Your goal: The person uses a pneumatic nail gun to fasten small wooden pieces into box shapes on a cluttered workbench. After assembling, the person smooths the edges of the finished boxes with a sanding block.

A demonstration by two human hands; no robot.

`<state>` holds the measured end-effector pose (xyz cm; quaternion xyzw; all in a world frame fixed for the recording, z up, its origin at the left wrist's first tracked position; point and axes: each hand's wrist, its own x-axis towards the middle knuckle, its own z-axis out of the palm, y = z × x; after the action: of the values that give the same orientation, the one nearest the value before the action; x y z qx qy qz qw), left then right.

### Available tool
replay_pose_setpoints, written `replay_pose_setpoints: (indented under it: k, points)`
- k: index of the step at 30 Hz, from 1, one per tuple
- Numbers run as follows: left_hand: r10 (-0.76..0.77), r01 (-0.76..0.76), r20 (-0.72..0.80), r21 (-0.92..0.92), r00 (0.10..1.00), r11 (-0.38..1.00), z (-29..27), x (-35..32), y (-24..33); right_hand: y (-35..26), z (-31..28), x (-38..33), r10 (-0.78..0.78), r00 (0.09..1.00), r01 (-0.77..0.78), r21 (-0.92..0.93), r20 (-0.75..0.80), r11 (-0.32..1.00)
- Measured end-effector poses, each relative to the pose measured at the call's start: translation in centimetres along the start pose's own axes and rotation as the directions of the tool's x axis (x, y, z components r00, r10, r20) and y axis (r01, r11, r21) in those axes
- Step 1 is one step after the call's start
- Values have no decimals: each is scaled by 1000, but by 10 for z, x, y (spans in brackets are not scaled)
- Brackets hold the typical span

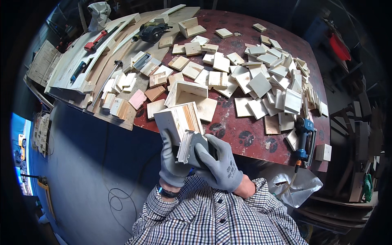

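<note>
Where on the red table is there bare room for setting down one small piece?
The red table is bare at its front, between the right hand and the blue tool, and at its far right corner, behind the pile of wooden squares. That pile crowds the middle and right.

dark block (191,156): partly covered by right hand (222,164) | checked shirt (206,218): cut off by lower edge

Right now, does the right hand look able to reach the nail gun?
Probably yes, once the right hand leaves the dark pad: the nail gun lies at the front right of the table, its near side seemingly unblocked.
</note>
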<state>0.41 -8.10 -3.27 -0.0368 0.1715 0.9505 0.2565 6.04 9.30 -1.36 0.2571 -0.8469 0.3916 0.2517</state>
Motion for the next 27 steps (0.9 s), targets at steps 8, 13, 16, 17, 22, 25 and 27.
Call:
replay_pose_setpoints:
  k: [8,13,16,17,22,25,27]
  points:
    - [69,-67,-33,42,997,997,24,-4,-10,12,-19,52,152,976,-173,-135,-155,976]
    - [45,-49,37,132,998,990,11,-5,-6,-13,-16,18,-30,1000,29,-168,-3,985]
    - [25,-22,107,-34,994,999,2,-10,-5,-10,-18,11,-26,1000,26,-24,5,999]
    - [19,-8,131,-86,991,996,2,-12,-6,-11,-18,15,-12,1000,12,-70,1,997]
    - [5,-5,-1,-82,1000,997,15,-8,-9,29,-26,51,136,977,-172,-222,-166,960]
    - [-32,30,-13,-176,999,984,15,-8,-10,55,-43,57,225,922,-272,-114,-315,956]
    - [-15,16,8,-154,1000,988,11,-8,-9,38,-52,54,201,919,-262,-144,-339,954]
